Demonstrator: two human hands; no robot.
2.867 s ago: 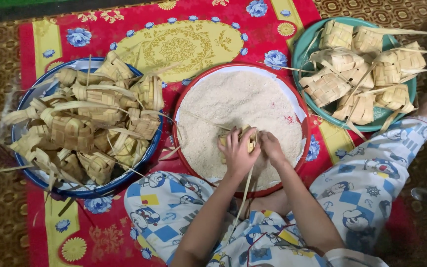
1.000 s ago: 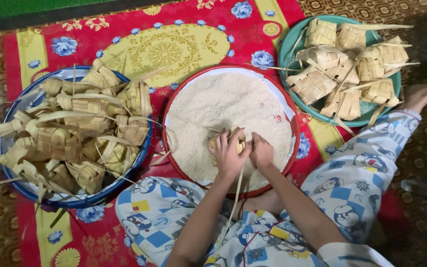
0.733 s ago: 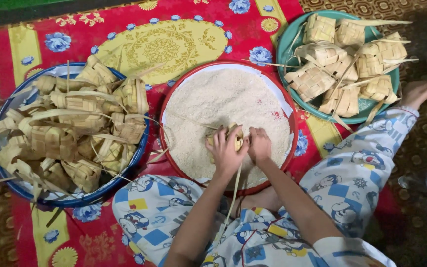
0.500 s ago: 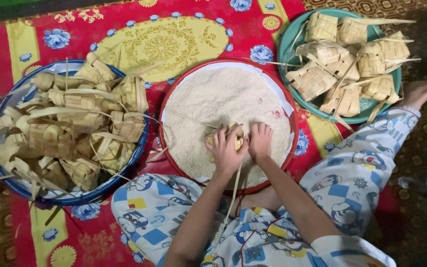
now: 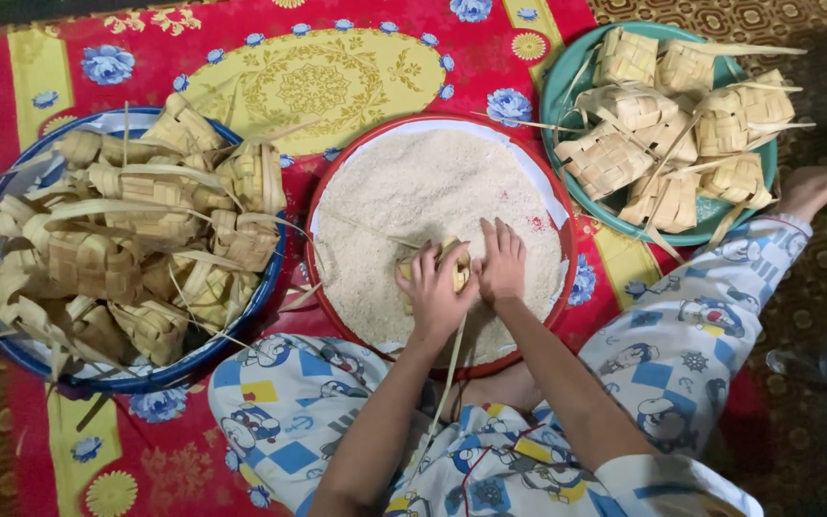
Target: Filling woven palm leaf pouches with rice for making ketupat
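Note:
A round red-rimmed tray [image 5: 337, 182] full of raw white rice [image 5: 423, 191] lies in front of my crossed legs. Over its near part my left hand [image 5: 433, 297] grips a woven palm-leaf pouch [image 5: 452, 263]; long leaf strips trail from it toward my lap. My right hand [image 5: 502, 263] rests flat on the rice beside the pouch, fingers together and touching it.
A blue basin [image 5: 11, 349] at the left holds several woven leaf pouches [image 5: 145, 239]. A teal bowl [image 5: 567, 91] at the upper right holds several more pouches [image 5: 672, 115]. All rest on a red and yellow flowered mat [image 5: 289, 77]. My bare foot [image 5: 811, 187] is at the right.
Both hands stay at the pouch over the rice with only small finger shifts. The camera view has drifted slightly; trays and bowls have not moved.

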